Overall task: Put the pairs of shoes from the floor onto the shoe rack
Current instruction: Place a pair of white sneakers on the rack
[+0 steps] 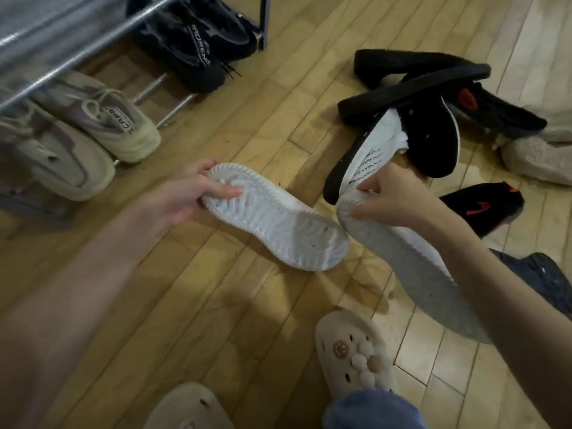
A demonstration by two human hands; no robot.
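My left hand [188, 196] grips one end of a white shoe [278, 224], held sole-up above the wood floor. My right hand [393, 196] grips a second white shoe [411, 270], tilted with its grey-white sole facing me. The two shoes nearly touch at the centre. The metal shoe rack [55, 41] stands at the upper left. On its lowest bars sit a beige sneaker pair [93, 131] and a black sneaker pair [192, 44].
A heap of black shoes and loose insoles [433, 97] lies on the floor at the upper right, with a black shoe bearing a red logo [483, 209] and pale shoes [538, 156] beside it. My feet wear cream clogs [353, 351] at the bottom.
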